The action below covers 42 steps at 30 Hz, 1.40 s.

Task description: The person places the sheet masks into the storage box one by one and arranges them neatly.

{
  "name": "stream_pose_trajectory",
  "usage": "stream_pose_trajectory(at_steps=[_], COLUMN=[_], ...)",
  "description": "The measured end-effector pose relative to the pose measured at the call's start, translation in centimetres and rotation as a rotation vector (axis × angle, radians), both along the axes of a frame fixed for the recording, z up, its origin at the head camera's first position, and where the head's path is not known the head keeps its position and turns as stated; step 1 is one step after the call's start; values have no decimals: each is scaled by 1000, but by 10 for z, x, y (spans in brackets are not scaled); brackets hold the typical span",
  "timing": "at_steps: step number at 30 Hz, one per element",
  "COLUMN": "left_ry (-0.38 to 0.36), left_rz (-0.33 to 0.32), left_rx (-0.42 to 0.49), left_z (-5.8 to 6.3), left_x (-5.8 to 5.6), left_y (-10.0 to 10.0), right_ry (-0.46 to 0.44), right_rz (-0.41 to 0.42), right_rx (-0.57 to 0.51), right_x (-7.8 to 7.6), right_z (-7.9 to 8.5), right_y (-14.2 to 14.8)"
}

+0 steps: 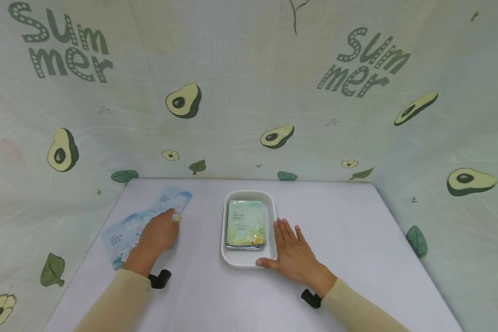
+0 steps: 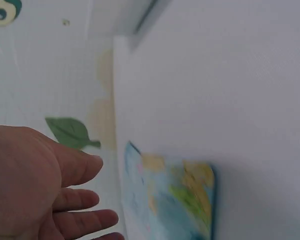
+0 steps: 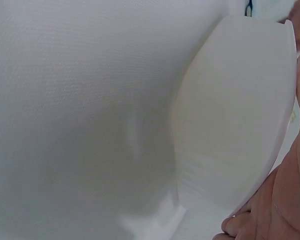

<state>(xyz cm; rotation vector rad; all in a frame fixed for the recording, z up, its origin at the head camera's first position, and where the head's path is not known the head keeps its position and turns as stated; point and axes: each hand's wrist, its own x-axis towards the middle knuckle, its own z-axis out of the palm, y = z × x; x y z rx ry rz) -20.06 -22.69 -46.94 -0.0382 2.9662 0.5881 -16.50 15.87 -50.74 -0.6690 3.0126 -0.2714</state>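
On the left part of the table, flat blue sachets point(image 1: 122, 235) with small printed text and flowers lie overlapping. My left hand point(image 1: 159, 233) is over them, fingers pointing away and toward the far sachet point(image 1: 170, 199). In the left wrist view, its thumb and fingers are extended beside a blue sachet point(image 2: 172, 195), with a gap between. Stacked flat in a white tray point(image 1: 228, 258) are sachets, a green one point(image 1: 246, 223) with printed flowers on top. With fingers straight, my right hand point(image 1: 296, 256) touches the tray's right rim, thumb at the near corner.
The white table point(image 1: 348, 230) has its back edge against a hanging cloth point(image 1: 232, 92) printed with avocados and leaves. This cloth also rises along the left and right sides. Black camera mounts point(image 1: 161, 279) sit at both wrists.
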Motion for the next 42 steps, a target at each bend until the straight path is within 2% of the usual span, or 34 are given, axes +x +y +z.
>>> stream_pose_trajectory(at_steps=[3,6,10,13,17,21,25,28,32,35,38,42], left_ry=[-35,-96,-221,-241,-204,-150,-91,-57,-64,-97,-51,59], left_rz=[57,109,134,121,88,4,-98,-162,-239,-264,-256,-256], left_rx=[-81,-113,-50,-7,-2,-42,-97,-107,-72,-15,-8,-108], left_z=[-11,-22,-35,-41,-47,-52,-56,-56,-58,-55,-46,-36], left_x=[14,23,29,28,16,9,13,19,27,27,16,-10], left_y=[-36,-61,-74,-73,-63,-38,-8,14,39,48,44,25], right_ry=[-2,2,8,8,1,-4,-3,5,3,-6,-13,-19], right_rz=[0,-1,0,3,4,3,5,2,-2,-3,-3,-4], right_rx=[5,4,1,1,0,-2,-8,-8,-1,3,-3,-10], right_x=[0,0,0,0,-1,-1,-1,-1,-1,0,0,1], right_z=[0,0,1,1,0,0,-1,-1,0,1,2,1], right_y=[-1,-1,-1,-1,-1,-1,-1,-1,0,0,0,0])
